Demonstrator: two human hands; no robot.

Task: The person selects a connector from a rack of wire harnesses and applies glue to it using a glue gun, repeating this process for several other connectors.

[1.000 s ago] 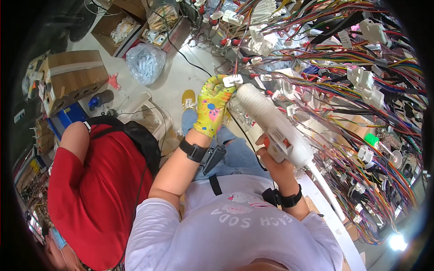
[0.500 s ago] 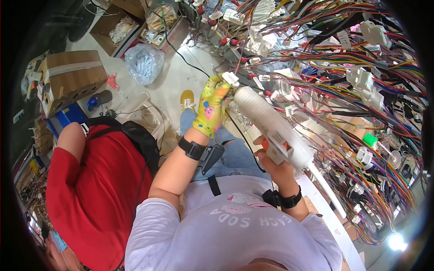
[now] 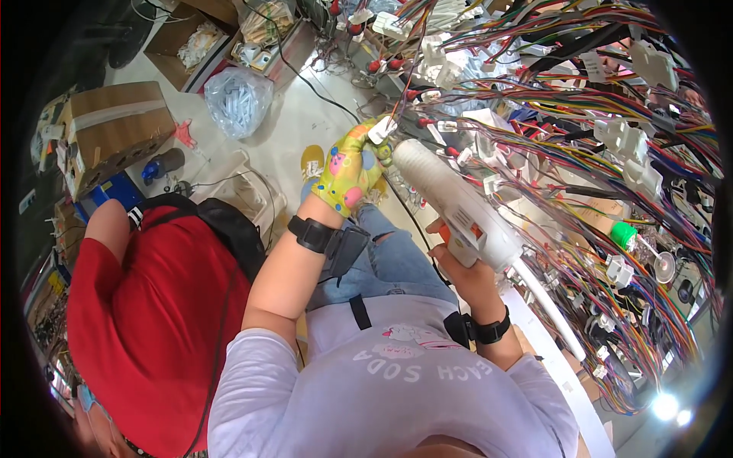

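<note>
Flr point(image 3: 303, 122) pale; gun point(image 3: 452, 200) diag, pts up-L.

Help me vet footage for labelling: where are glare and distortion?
Head view, lower right: two glaring lights; head view, upper middle: glare on the floor; head view, rim: black border, warped surroundings; head view, centre: white gun-shaped tool, outside those patches.

The left hand point(image 3: 350, 169) wears a patterned yellow glove point(image 3: 340, 185)

Two hands point(image 3: 349, 169) point(image 3: 472, 276), one trigger tool point(image 3: 443, 196)
</note>
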